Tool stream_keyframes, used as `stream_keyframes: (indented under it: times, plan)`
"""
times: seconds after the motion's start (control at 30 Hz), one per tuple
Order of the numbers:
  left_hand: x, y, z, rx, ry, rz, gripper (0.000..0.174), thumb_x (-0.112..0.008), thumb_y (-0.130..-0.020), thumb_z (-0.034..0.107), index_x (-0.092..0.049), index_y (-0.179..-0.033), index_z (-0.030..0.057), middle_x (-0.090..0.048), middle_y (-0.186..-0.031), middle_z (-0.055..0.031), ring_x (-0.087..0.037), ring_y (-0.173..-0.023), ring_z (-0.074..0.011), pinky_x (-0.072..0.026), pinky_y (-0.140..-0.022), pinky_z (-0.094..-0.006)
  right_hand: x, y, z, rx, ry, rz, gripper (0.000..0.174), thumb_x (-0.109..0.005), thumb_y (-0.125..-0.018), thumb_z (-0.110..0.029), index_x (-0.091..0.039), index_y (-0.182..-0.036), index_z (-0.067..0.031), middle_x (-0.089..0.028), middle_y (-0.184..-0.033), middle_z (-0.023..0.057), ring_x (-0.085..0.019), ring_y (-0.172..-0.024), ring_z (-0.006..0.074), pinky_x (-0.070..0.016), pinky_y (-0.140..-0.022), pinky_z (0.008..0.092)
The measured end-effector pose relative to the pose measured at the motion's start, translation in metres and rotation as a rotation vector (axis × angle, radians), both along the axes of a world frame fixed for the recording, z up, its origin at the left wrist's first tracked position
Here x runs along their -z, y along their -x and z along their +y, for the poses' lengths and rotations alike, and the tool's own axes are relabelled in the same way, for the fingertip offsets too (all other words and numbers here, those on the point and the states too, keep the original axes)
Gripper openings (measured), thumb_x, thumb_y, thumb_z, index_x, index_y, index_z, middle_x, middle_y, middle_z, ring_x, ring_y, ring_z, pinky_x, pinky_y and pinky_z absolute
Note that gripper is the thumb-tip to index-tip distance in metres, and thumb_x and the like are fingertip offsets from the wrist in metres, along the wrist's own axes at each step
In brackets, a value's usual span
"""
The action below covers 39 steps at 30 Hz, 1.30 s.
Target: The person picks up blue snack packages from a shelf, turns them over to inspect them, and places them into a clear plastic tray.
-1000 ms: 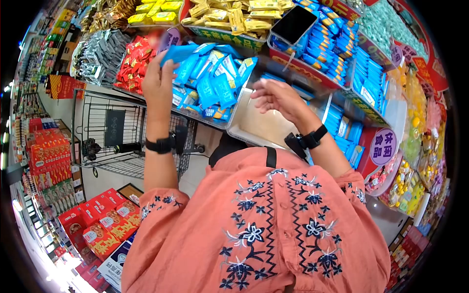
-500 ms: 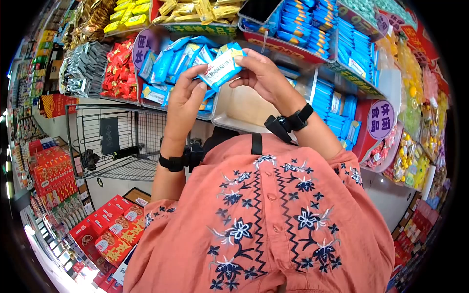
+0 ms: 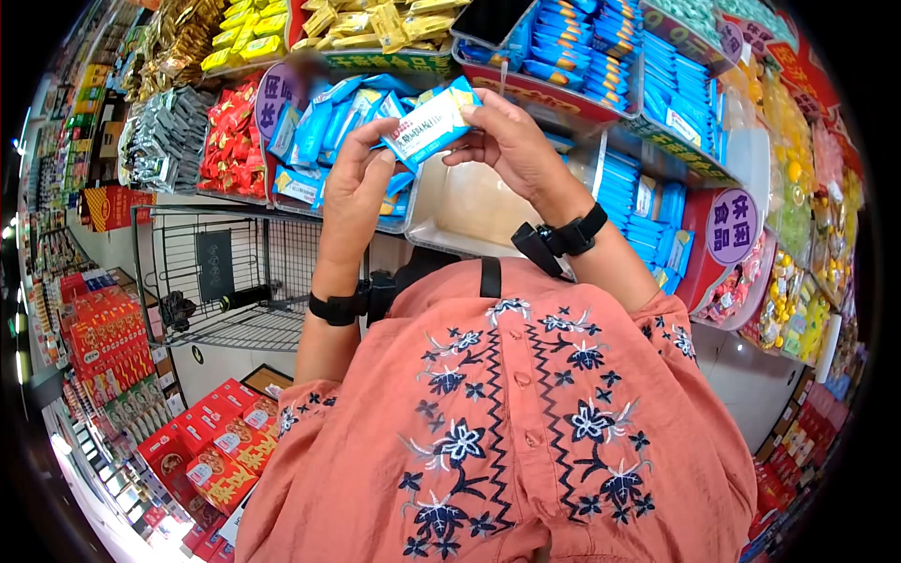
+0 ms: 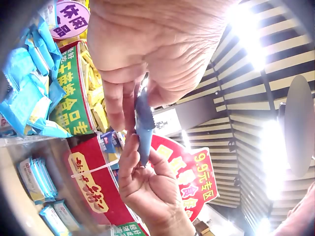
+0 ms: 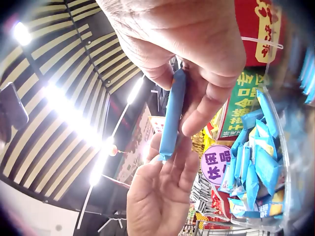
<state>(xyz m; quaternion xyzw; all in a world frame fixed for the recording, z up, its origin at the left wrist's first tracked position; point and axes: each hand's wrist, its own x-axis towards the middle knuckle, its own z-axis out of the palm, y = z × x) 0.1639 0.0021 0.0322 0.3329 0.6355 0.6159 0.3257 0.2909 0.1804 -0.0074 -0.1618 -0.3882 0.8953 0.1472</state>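
Observation:
A blue-and-white snack packet (image 3: 430,127) with printed lettering is held up between both hands, its printed face showing in the head view. My left hand (image 3: 358,183) pinches its left end between thumb and fingers. At the other end, my right hand (image 3: 516,145) grips the upper right corner. Both wrist views show the packet edge-on, as a narrow blue strip (image 5: 173,113) between the two hands. Just behind it lies a bin of similar blue packets (image 3: 324,127), partly covered by the left hand.
A clear plastic bin (image 3: 469,206) with a bare tan bottom sits below the hands. More blue packets (image 3: 631,192) fill bins at the right. Red packets (image 3: 232,141) lie to the left, and a wire shopping cart (image 3: 216,267) stands below them. A phone-like dark slab (image 3: 495,21) rests above.
My left hand has come right from over the blue packets' bin, and the right hand has closed on the packet's other end. Over the last half second the packet has tilted slightly.

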Motion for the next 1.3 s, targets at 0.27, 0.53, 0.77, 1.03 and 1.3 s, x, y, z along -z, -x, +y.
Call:
stream_keyframes:
  times: [0.27,0.53,0.77,1.03,1.3]
  plan:
    - [-0.001,-0.002,-0.005,-0.033,-0.013,-0.032,0.030,-0.053,-0.101,0.007,-0.054,-0.131,0.0013,-0.062,-0.118,-0.0074,-0.060,-0.105,-0.0121,-0.0513,-0.089,-0.0270,-0.004,-0.001,-0.008,-0.008,-0.007,-0.007,0.036,-0.056,-0.100,-0.020,-0.049,-0.130,-0.0014,-0.066,-0.109,0.0114,-0.071,-0.089,0.0199,-0.0622,-0.077,0.0330]
    - [0.028,0.006,-0.007,-0.071,0.217,0.085,0.027,-0.059,-0.099,0.009,-0.059,-0.125,0.0027,-0.066,-0.109,-0.0088,-0.060,-0.097,-0.0105,-0.0482,-0.082,-0.0253,0.032,-0.005,-0.009,-0.167,-0.180,-0.193,0.031,-0.066,-0.093,-0.020,-0.059,-0.118,-0.0031,-0.067,-0.104,0.0057,-0.068,-0.091,0.0153,-0.0597,-0.078,0.0311]
    - [0.092,-0.001,0.001,0.185,0.323,0.445,0.032,-0.059,-0.094,0.006,-0.059,-0.125,-0.0004,-0.066,-0.115,-0.0100,-0.060,-0.093,-0.0142,-0.0492,-0.081,-0.0284,0.082,-0.032,0.004,-0.276,-0.796,-0.429,0.032,-0.073,-0.085,-0.025,-0.066,-0.109,-0.0047,-0.067,-0.086,0.0030,-0.060,-0.080,0.0105,-0.0472,-0.068,0.0253]
    - [0.120,-0.007,0.022,0.236,0.235,0.706,0.035,-0.061,-0.091,0.004,-0.057,-0.126,-0.0001,-0.063,-0.120,-0.0169,-0.062,-0.110,-0.0248,-0.0512,-0.090,-0.0339,0.114,-0.029,0.013,-0.341,-1.237,-0.476,0.031,-0.075,-0.079,-0.026,-0.072,-0.101,-0.0047,-0.069,-0.086,0.0163,-0.065,-0.081,0.0303,-0.0506,-0.073,0.0400]
    - [0.087,0.020,-0.008,-0.002,0.293,0.531,0.035,-0.065,-0.092,0.009,-0.058,-0.125,-0.0005,-0.061,-0.116,-0.0195,-0.062,-0.107,-0.0318,-0.0534,-0.083,-0.0370,0.150,-0.018,0.016,-0.110,-1.554,-0.768,0.022,-0.069,-0.083,-0.014,-0.073,-0.103,-0.0081,-0.064,-0.108,0.0198,-0.063,-0.100,0.0381,-0.0524,-0.085,0.0473]
